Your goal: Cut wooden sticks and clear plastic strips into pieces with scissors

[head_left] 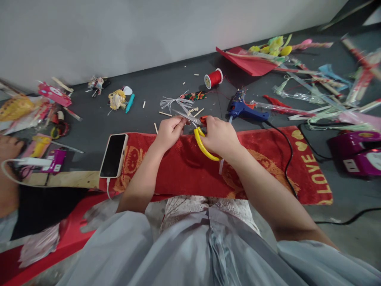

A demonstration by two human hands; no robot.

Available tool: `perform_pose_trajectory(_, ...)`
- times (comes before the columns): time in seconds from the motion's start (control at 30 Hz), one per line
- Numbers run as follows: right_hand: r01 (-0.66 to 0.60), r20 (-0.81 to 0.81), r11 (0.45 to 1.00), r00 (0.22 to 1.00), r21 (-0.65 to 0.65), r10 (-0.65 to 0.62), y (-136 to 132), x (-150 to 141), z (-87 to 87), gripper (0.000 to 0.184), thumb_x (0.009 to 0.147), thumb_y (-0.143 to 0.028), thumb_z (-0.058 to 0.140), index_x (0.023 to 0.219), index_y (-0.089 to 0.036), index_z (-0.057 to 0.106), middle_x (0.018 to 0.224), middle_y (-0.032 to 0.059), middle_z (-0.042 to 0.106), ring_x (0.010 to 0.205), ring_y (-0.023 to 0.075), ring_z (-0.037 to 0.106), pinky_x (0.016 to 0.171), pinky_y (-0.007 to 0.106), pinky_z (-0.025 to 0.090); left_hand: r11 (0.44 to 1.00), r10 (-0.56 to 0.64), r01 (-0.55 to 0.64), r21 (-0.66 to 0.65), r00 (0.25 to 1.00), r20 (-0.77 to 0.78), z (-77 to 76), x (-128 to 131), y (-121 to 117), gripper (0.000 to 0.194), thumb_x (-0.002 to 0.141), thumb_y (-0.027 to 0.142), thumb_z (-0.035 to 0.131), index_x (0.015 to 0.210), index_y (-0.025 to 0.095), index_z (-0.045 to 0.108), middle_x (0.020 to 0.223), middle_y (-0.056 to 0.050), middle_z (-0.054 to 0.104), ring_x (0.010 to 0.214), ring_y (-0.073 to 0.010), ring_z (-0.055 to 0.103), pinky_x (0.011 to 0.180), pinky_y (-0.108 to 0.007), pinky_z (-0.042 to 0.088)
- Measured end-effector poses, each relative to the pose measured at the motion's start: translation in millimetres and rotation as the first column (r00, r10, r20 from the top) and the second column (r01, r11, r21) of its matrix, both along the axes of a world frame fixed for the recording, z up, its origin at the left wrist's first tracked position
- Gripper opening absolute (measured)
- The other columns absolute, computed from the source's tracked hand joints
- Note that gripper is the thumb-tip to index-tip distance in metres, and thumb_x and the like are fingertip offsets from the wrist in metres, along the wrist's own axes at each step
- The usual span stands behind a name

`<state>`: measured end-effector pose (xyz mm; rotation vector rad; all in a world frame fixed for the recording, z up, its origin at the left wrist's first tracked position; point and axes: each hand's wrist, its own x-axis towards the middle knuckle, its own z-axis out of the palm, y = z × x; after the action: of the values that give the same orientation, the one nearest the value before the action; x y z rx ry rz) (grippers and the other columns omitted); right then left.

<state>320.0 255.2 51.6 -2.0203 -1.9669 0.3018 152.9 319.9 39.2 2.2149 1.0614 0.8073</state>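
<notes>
Over the far edge of a red towel (184, 171), my right hand (222, 137) grips a pair of scissors with yellow handles (205, 149). Their metal blades point left, toward my left hand (168, 133), whose thumb and fingers are pinched together. Whatever the left fingertips hold is too small to make out. Just beyond the blades lie silvery strips (175, 103), short wooden stick pieces (194, 109) and a small patterned colourful bundle (195, 95). Farther back rests a spool of red thread (214, 78). A blue glue gun (250, 111) is right of my right hand.
A phone (114, 155) with a plugged-in cable lies at the towel's left end. The glue gun's black cord crosses the towel. Wrapped sticks, red paper (250, 61) and a purple box-like object (357, 153) are on the right. Another person's hand (10, 151) shows at far left.
</notes>
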Motion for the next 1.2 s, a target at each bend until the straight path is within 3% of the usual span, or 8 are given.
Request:
perform_pose_trajectory(0.53,-0.067,0.029,0.997,0.997,-0.039,0.068,1.3,5.2,4.3,0.040,0.085,-0.044,0.046,0.097,-0.010,0.062,0.092,0.0163,0.070,0.080,0.0277,0.065,0.063,0.033,0.039,0.989,0.016,-0.024,0.143,0.998,0.061,-3.4,3.0,-3.5,0.053,0.095,0.054,0.035,0.072,0.015,0.063,0.056,0.001,0.053,0.051,-0.0094,0.048,0.053,-0.023,0.035)
perform_pose_trajectory(0.7,-0.053,-0.011,0.995,0.999,-0.083,0.052,4.4,7.2,5.1,0.039,0.089,-0.045,0.041,0.091,-0.013,0.064,0.087,0.0126,0.071,0.077,0.0245,0.065,0.060,0.030,0.033,0.981,-0.044,0.041,0.189,0.999,0.009,-3.7,6.8,-7.4,0.056,0.095,0.058,0.032,0.063,0.017,0.054,0.054,0.002,0.048,0.052,-0.0090,0.045,0.052,-0.023,0.034)
perform_pose_trajectory(0.8,-0.030,0.009,0.997,0.999,-0.072,0.031,6.3,9.4,3.0,0.041,0.091,-0.046,0.041,0.093,-0.012,0.063,0.087,0.0142,0.070,0.077,0.0243,0.065,0.061,0.030,0.033,0.988,-0.062,0.065,0.143,0.998,-0.023,-5.4,7.8,-8.6,0.055,0.096,0.057,0.030,0.068,0.017,0.056,0.054,0.002,0.048,0.052,-0.0093,0.046,0.054,-0.023,0.035)
perform_pose_trajectory(1.03,0.008,0.002,0.996,1.000,-0.087,-0.008,6.4,8.7,2.5,0.039,0.090,-0.045,0.044,0.094,-0.011,0.063,0.089,0.0146,0.071,0.079,0.0251,0.065,0.061,0.030,0.033,0.985,0.129,-0.115,0.127,0.985,-0.113,-8.7,2.4,-3.1,0.039,0.097,0.040,0.037,0.084,0.017,0.065,0.060,0.001,0.058,0.057,-0.0109,0.054,0.058,-0.023,0.038)
perform_pose_trajectory(1.13,0.002,-0.004,0.995,1.000,-0.098,-0.003,5.1,7.3,4.7,0.036,0.090,-0.043,0.046,0.094,-0.011,0.063,0.089,0.0149,0.071,0.080,0.0255,0.066,0.061,0.030,0.033,0.975,0.211,-0.182,0.130,0.943,-0.257,-7.0,3.4,-2.4,0.028,0.095,0.029,0.041,0.092,0.016,0.066,0.081,-0.005,0.071,0.071,-0.0139,0.062,0.065,-0.024,0.042)
perform_pose_trajectory(1.2,0.004,-0.011,0.995,1.000,-0.100,-0.005,4.9,7.2,5.6,0.036,0.090,-0.042,0.046,0.094,-0.011,0.063,0.090,0.0148,0.071,0.081,0.0253,0.066,0.062,0.030,0.034,0.960,0.279,-0.242,0.141,0.866,-0.415,-3.4,5.5,-2.9,0.029,0.095,0.027,0.039,0.099,0.016,0.065,0.094,-0.009,0.073,0.083,-0.0184,0.066,0.071,-0.026,0.044)
